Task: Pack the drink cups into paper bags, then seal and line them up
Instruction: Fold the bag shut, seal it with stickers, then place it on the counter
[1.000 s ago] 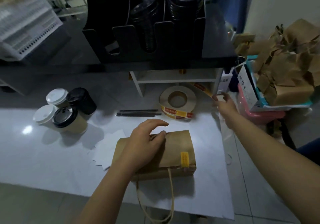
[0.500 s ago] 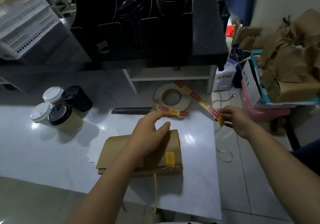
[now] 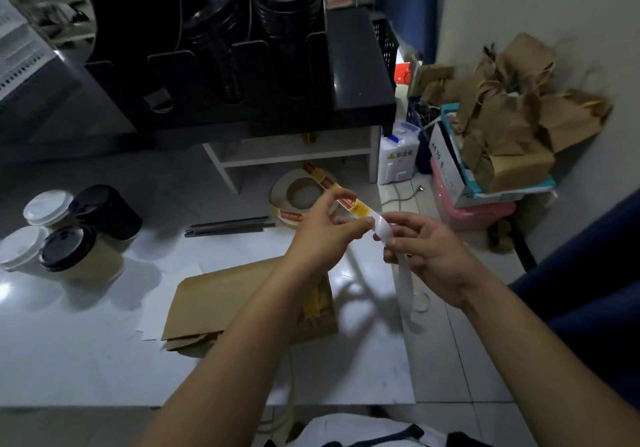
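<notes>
While a paper bag (image 3: 214,294) lay flat on the white table (image 3: 86,342), the left hand (image 3: 323,239) pinched a sticker strip (image 3: 349,201) running from its roll (image 3: 281,201), the right hand (image 3: 431,251) gripped the strip's white backing (image 3: 403,273), and four lidded cups (image 3: 104,209) stood at far left.

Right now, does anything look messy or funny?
Yes. Crumpled bags are heaped in a jumble on the boxes by the wall, not lined up. The flat bag on the table lets its handle hang over the edge. The left hand and right hand pinch a sticker strip whose white tail dangles.
</notes>
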